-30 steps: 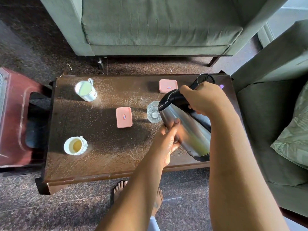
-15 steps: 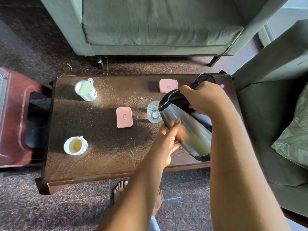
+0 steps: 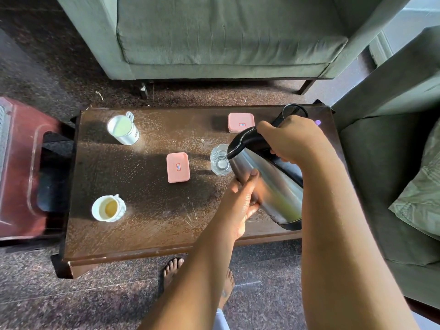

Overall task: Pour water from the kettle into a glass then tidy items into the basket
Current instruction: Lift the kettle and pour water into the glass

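Head camera looks steeply down onto the table (image 3: 142, 229) from close above.

We read no text. Small red-and-blue labels sit on both pink boxes (image 3: 178, 167) (image 3: 241, 122); dark marks on the steel mug (image 3: 123, 129), all too blurred.

A steel mug (image 3: 123, 130) of pale liquid and a white cup (image 3: 108, 208) of tea stand at the coffee table's (image 3: 142, 229) left end. Green sofas (image 3: 223, 36) flank it, and a red stool (image 3: 21, 167) stands just beside it.
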`<move>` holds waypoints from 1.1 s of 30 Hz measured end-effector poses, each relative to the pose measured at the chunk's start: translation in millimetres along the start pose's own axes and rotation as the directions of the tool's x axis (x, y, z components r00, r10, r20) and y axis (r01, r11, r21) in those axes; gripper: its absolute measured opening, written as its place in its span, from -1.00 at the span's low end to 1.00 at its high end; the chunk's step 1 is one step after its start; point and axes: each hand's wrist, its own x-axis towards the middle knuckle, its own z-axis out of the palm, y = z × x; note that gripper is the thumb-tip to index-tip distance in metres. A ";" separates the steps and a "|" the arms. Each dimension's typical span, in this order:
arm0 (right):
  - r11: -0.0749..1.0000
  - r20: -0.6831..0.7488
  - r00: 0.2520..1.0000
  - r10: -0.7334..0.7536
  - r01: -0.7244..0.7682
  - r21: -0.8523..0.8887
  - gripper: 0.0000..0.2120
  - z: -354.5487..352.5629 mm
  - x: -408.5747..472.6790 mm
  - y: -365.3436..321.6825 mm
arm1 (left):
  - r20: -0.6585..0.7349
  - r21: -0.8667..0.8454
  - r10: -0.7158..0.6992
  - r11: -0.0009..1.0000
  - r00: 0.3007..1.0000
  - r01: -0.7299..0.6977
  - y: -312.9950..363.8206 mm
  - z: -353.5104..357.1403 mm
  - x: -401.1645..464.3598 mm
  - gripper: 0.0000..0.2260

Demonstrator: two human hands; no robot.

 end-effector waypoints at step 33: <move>1.000 -0.006 1.000 -0.011 0.010 -0.019 -0.52 8.3 2.0 3.1 | -0.019 0.017 -0.008 1.000 1.000 0.008 -3.3 -1.9 -2.2 -0.61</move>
